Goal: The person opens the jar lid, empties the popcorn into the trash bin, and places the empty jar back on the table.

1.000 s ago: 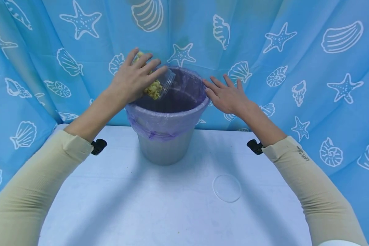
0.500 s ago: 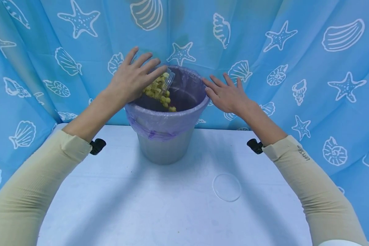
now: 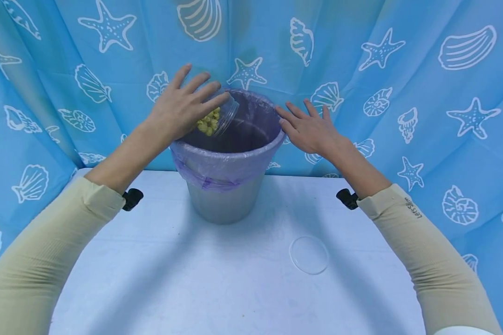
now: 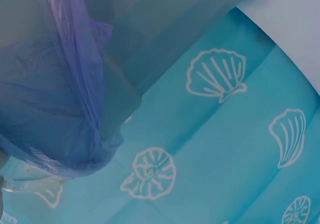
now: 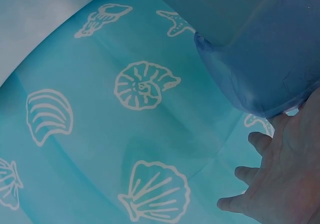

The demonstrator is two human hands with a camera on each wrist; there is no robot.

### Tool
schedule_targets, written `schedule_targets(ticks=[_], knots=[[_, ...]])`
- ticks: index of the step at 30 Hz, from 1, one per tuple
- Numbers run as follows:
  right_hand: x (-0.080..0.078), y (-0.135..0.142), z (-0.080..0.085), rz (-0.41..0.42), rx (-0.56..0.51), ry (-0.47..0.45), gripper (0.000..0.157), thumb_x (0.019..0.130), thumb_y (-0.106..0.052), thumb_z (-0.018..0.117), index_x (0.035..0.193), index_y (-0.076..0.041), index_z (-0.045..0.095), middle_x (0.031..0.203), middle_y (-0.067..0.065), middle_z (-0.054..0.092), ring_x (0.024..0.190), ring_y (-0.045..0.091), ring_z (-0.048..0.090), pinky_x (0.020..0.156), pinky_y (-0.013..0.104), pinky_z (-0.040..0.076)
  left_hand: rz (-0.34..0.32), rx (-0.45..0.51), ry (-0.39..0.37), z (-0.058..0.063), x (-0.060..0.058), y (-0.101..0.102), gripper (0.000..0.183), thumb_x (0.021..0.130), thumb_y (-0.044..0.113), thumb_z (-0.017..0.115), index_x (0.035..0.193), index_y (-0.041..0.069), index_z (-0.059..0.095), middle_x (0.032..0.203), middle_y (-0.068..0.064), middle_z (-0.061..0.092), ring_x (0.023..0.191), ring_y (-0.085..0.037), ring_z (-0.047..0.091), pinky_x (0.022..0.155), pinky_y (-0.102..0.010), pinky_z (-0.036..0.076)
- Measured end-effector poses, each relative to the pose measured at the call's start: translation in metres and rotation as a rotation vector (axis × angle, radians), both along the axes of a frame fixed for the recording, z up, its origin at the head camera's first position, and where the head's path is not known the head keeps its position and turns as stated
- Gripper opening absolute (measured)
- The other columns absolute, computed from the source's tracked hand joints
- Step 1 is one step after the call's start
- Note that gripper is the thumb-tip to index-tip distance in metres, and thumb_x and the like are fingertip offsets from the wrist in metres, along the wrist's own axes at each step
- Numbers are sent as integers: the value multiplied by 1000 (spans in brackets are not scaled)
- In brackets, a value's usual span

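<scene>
My left hand (image 3: 184, 104) grips a clear plastic jar (image 3: 231, 113) from above, tipped with its mouth to the right over the bin's opening. Yellow pieces that look like popcorn (image 3: 208, 123) lie inside the jar. In the left wrist view a bit of the jar's clear rim (image 4: 30, 185) shows at the lower left. The grey bin (image 3: 224, 204) stands upright, lined with a purple plastic bag (image 3: 222, 170) folded over its rim. My right hand (image 3: 310, 132) touches the bin's right rim, fingers spread and straight. The bottom of the bin is hidden.
A clear round lid or ring (image 3: 309, 255) lies on the white table (image 3: 243, 293), in front and to the right of the bin. A blue curtain (image 3: 268, 42) with shells and starfish hangs close behind. Small crumbs dot the table.
The jar has tipped and yellow pieces have spilled from its mouth into the bin; half a second ago they were tumbling out. Fewer show in the jar now. My right hand has stayed put.
</scene>
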State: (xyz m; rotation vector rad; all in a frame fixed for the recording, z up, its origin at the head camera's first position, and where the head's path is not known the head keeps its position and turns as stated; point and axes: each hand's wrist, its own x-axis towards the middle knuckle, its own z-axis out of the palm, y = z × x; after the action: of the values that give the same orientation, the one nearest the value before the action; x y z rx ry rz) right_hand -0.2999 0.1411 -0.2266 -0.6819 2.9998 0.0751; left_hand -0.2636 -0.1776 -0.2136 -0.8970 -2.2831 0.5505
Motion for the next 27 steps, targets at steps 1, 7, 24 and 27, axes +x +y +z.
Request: schedule_targets(ticks=[1, 7, 24, 27], knots=[[0, 0, 0, 0, 0, 0, 60, 106, -51, 8, 161, -29, 1, 167, 4, -2, 148, 36, -16, 110, 67, -13, 5, -17, 6, 0, 0, 1, 85, 78, -3, 81, 149, 16, 38, 147, -13, 41, 140, -36, 31, 119, -53, 10], [1, 1, 0, 1, -1, -7, 60, 106, -52, 8, 161, -30, 1, 166, 3, -3, 147, 36, -17, 110, 66, -14, 44, -146, 55, 0, 3, 5, 91, 76, -6, 82, 150, 20, 36, 149, -11, 38, 142, -33, 29, 119, -52, 6], [3, 0, -1, 5, 16, 16, 59, 106, -51, 9, 161, -29, 1, 166, 4, -1, 148, 36, -15, 110, 67, -12, 130, -435, 104, 3, 7, 15, 101, 78, 6, 85, 157, 26, 25, 155, -12, 28, 144, -33, 21, 118, -57, 3], [4, 0, -1, 3, 14, 18, 60, 106, -51, 9, 161, -29, 2, 167, 4, -1, 148, 37, -15, 110, 67, -13, 131, -428, 107, 3, 7, 15, 102, 77, 6, 86, 156, 26, 26, 155, -11, 29, 144, -32, 22, 118, -57, 3]])
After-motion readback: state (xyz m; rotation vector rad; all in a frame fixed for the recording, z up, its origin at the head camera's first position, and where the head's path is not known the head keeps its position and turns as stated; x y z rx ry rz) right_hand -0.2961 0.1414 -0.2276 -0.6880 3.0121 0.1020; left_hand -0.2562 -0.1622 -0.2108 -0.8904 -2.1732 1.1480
